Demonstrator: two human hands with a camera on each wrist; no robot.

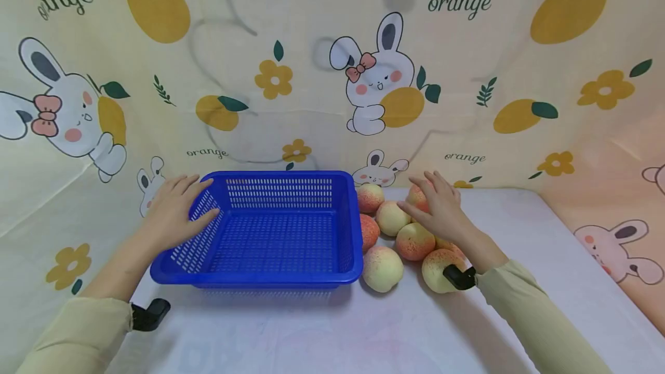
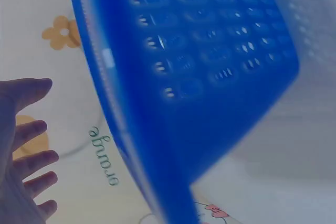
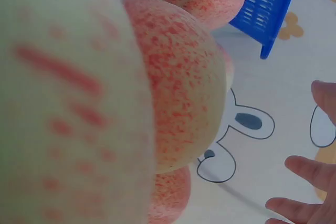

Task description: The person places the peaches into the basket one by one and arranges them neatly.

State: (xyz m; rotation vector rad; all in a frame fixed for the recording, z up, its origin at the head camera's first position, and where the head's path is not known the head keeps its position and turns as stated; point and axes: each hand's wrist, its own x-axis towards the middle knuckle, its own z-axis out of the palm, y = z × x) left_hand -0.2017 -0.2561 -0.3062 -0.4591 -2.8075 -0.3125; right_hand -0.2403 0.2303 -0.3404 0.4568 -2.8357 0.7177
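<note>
A blue plastic basket (image 1: 254, 279) with slotted walls stands on the table, and nothing lies in it. Near its left rim hovers my left hand (image 1: 179, 212), fingers spread; the left wrist view shows those fingers (image 2: 39, 158) apart from the basket (image 2: 210, 129). To the right of the basket sit several red-speckled yellow peaches (image 1: 383, 269) in a loose cluster. My right hand (image 1: 441, 206) is over the far part of this cluster, fingers apart and holding nothing. In the right wrist view, a speckled peach (image 3: 184, 87) lies beyond a blurred, very near one.
The white tabletop (image 1: 291, 333) carries the basket and peaches. Behind it hangs a cream cloth (image 1: 312, 4) printed with rabbits and oranges, which also covers the sides. Black wrist straps (image 1: 149, 314) show at both sleeves.
</note>
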